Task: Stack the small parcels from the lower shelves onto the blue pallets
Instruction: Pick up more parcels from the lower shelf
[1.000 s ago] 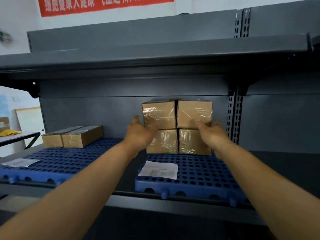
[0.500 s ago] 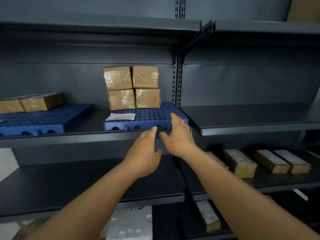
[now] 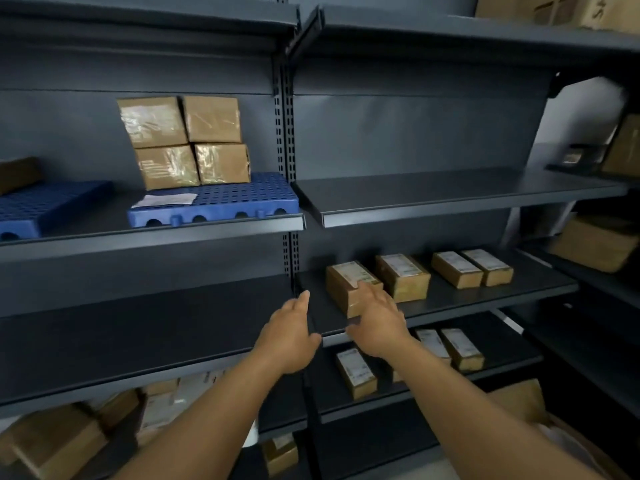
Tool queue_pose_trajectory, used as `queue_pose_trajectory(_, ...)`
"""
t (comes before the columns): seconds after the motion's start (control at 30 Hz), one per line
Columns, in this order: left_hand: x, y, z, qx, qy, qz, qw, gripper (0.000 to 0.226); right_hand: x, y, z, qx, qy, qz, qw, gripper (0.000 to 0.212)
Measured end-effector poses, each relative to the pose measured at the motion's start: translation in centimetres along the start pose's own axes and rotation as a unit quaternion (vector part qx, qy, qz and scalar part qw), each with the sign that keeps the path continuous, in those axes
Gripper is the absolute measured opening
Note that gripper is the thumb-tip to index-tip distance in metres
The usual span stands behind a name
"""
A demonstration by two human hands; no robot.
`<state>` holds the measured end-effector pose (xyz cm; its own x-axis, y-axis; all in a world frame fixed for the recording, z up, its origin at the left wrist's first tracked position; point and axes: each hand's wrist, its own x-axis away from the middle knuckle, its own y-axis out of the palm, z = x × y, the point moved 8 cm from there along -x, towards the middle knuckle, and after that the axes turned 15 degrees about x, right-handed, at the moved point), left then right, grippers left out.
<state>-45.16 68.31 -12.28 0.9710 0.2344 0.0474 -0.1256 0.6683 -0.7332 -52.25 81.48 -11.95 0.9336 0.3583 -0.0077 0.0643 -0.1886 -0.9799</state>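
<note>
The nearest parcel (image 3: 349, 285) sits at the left end of a lower shelf (image 3: 485, 299), label up, and the right hand (image 3: 379, 322) is on its front corner, fingers spread flat and straight, not curled round it. Just left of that, the left hand (image 3: 289, 336) hangs in the air in front of the shelf edge, fingers relaxed, holding nothing. Three more parcels (image 3: 403, 277) line up further along the same shelf. Up above and to the left, a blue pallet (image 3: 242, 199) carries four boxes (image 3: 187, 140) stacked two on two, with a white slip of paper (image 3: 162, 199) lying on its front part
</note>
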Motion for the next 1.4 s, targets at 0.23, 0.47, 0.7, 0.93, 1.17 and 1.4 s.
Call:
queue_pose_trajectory(0.23, -6.8, 5.8, 2.0, 0.04, -0.026, -0.019, 0.999, 0.081, -5.5, 2.2, 8.8, -0.024, 0.041, -0.028, 0.998, 0.088)
queue_pose_trajectory(0.47, -14.7, 11.3, 3.2, 0.105, -0.073, -0.01, 0.992, 0.076, -13.8, 4.4, 17.5, -0.065, 0.042, -0.07, 0.995, 0.088)
queue_pose_trajectory(0.7, -20.4, 13.6, 0.7, 0.177, -0.149, 0.068, 0.97, 0.075, -21.8, 5.8, 22.5, -0.123, 0.074, -0.046, 0.988, 0.095)
queue_pose_trajectory(0.93, -23.9, 15.3, -2.7, 0.297, -0.253, 0.104, 0.915, 0.086, -27.4, 6.7, 24.3, -0.202, 0.14, -0.039, 0.969, 0.109)
queue_pose_trajectory(1.17, -26.3, 15.6, -4.1, 0.352, -0.259, 0.118, 0.892, 0.054, -30.0, 9.8, 25.6, -0.285, 0.212, -0.075, 0.932, 0.101)
queue_pose_trajectory(1.4, -26.1, 16.2, -3.2, 0.449, -0.21, 0.117, 0.86, 0.043, -29.8, 10.8, 23.3, -0.359, 0.16, -0.096, 0.914, 0.07)
